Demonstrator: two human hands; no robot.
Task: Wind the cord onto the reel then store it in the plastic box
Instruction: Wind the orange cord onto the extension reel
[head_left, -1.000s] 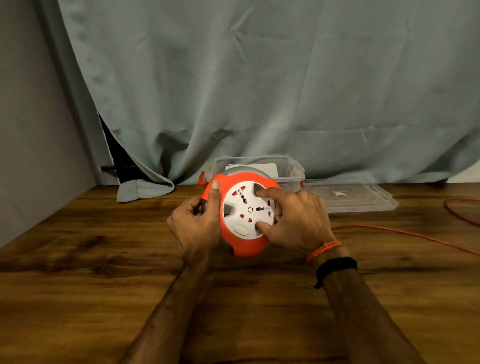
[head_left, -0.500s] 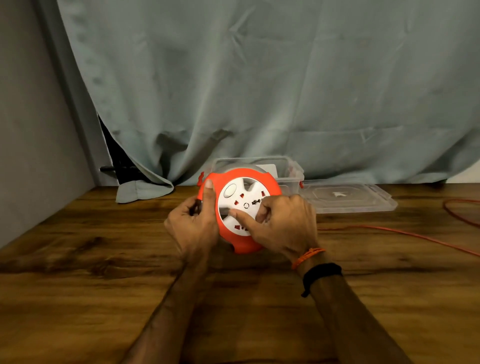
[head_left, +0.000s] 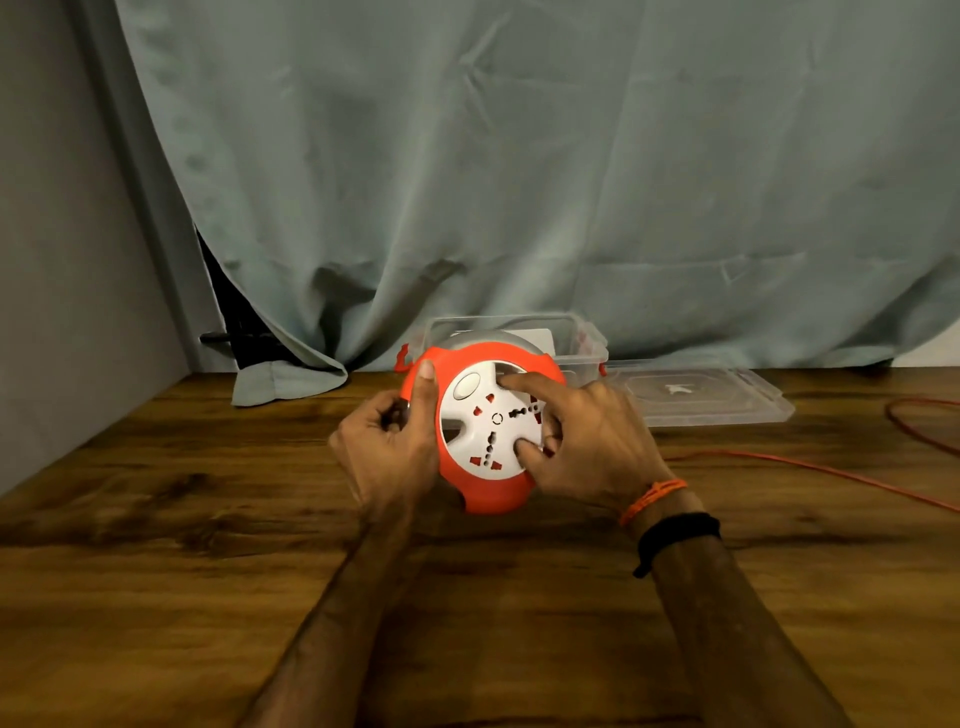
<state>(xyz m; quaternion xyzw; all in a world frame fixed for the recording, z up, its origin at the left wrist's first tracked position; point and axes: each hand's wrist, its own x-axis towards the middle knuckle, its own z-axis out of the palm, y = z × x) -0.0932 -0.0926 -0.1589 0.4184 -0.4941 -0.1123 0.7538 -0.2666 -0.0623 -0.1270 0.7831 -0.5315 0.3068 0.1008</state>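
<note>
Tabletop (head_left: 156, 597) of dark wood carries everything, with a clear plastic box (head_left: 587, 343) open at its far edge and the lid (head_left: 727, 400) beside it. Reel (head_left: 488, 431) stands tilted just before the box, white socket face toward the viewer, winding axis running front to back. Left hand (head_left: 387, 452) curls round the orange rim, thumb laid up it. Right hand (head_left: 587, 441) presses spread fingertips into the white disc's recesses. Cord (head_left: 810, 467) trails rightward, long axis along the tabletop, looping at the right edge. Likely faults: fingertips slipping from the recesses, slack cord snagging or kinking, reel twisting out of the left hand's hold.
</note>
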